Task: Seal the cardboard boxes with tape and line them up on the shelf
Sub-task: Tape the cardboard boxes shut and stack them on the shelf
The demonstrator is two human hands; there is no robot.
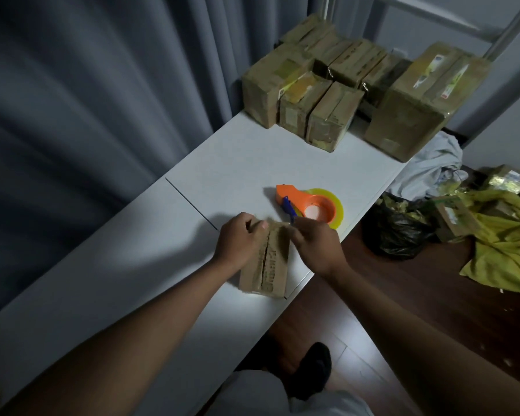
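The white surface (pixel 150 265) carries everything, and the tape dispenser (pixel 309 207) serves as the landmark on it. Well beyond the dispenser stands a cluster of sealed boxes (pixel 327 94), crowded together rather than in a tidy line. Just nearer than the dispenser lies the open box (pixel 266 259), its centre seam still gaping and its near right corner close to the surface's edge. The left hand (pixel 237 240) curls its fingers over the far left flap; the right hand (pixel 315 243) presses the far right flap, though whether its fingers pinch anything cannot be told. The risk, judged from here: release either flap to reach the dispenser and the seam may spring wider (or the box slide off that edge).
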